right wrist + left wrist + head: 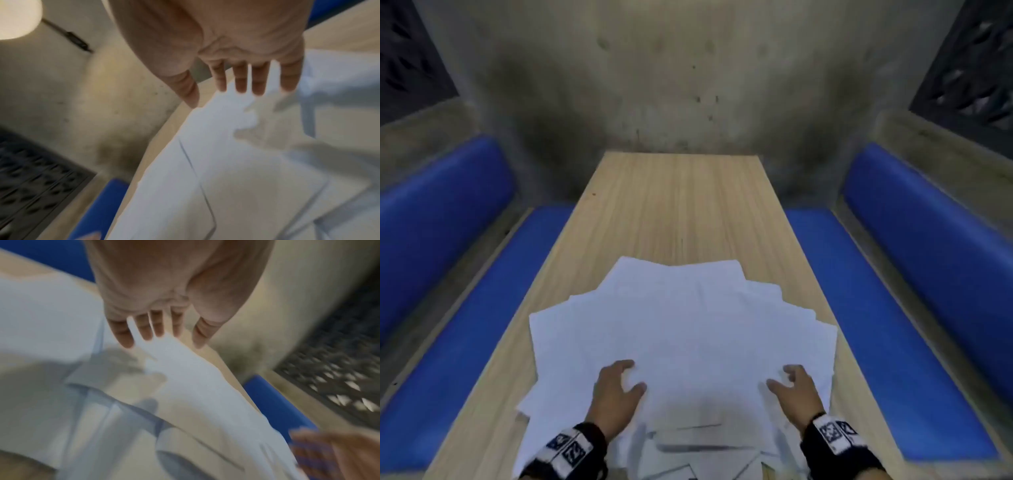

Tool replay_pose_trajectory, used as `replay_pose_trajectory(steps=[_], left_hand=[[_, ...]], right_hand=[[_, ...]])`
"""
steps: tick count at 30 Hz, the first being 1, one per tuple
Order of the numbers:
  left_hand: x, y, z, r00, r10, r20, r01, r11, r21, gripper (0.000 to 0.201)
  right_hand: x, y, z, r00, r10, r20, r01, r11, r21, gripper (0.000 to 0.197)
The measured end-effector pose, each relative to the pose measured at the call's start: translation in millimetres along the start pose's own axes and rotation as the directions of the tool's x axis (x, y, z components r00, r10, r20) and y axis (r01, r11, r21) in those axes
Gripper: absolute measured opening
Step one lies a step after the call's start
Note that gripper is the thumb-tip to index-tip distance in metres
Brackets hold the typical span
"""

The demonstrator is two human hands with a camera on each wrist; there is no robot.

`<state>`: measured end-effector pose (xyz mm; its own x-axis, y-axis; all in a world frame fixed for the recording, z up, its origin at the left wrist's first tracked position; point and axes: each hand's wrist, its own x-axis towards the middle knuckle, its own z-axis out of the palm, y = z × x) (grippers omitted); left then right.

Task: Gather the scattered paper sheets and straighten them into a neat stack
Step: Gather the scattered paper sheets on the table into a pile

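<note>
Several white paper sheets [688, 325] lie fanned out and overlapping on the near end of the wooden table [674, 212]. My left hand [631, 377] hovers over or lightly rests on the left part of the pile, fingers loosely curved, holding nothing. My right hand [782, 378] is in the same pose on the right part. In the left wrist view the left hand [170, 335] has straight, spread fingers just above the paper sheets [185, 369]. The right wrist view shows the right hand [222, 92] spread the same way over the sheets [226, 146]. Both wrist views are blurred.
Blue padded benches run along the left [482, 291] and right [893, 291] sides of the table. A stained concrete wall [688, 85] closes the far end. Bare wood lies beyond the papers. Some sheets reach the table's near edge.
</note>
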<state>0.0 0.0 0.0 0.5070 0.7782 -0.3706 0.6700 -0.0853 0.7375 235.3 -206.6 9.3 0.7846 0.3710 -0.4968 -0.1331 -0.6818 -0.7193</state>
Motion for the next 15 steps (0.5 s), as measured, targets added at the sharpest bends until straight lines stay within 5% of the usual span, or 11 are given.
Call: replay_pose_trajectory(steps=[3, 5, 10, 13, 15], left_hand=[[22, 0, 0, 0.965, -0.228, -0.126, 0.222, 0.973, -0.064, 0.088], [35, 0, 1, 0.944, -0.299, -0.138, 0.292, 0.954, -0.071, 0.098], [57, 1, 14, 0.908, -0.382, -0.171, 0.376, 0.924, -0.069, 0.098], [63, 0, 20, 0.929, -0.348, -0.128, 0.36, 0.928, 0.094, 0.101], [66, 4, 27, 0.956, -0.272, -0.104, 0.282, 0.956, 0.086, 0.085]], right_hand=[[19, 3, -2, 0.973, 0.185, -0.14, -0.175, 0.981, 0.083, 0.071], [27, 3, -3, 0.95, 0.268, -0.16, -0.254, 0.962, 0.106, 0.08], [43, 3, -2, 0.912, 0.315, -0.262, -0.28, 0.946, 0.162, 0.09], [51, 2, 3, 0.901, 0.299, -0.315, -0.237, 0.946, 0.219, 0.094], [54, 1, 8, 0.903, 0.212, -0.373, -0.154, 0.972, 0.179, 0.087]])
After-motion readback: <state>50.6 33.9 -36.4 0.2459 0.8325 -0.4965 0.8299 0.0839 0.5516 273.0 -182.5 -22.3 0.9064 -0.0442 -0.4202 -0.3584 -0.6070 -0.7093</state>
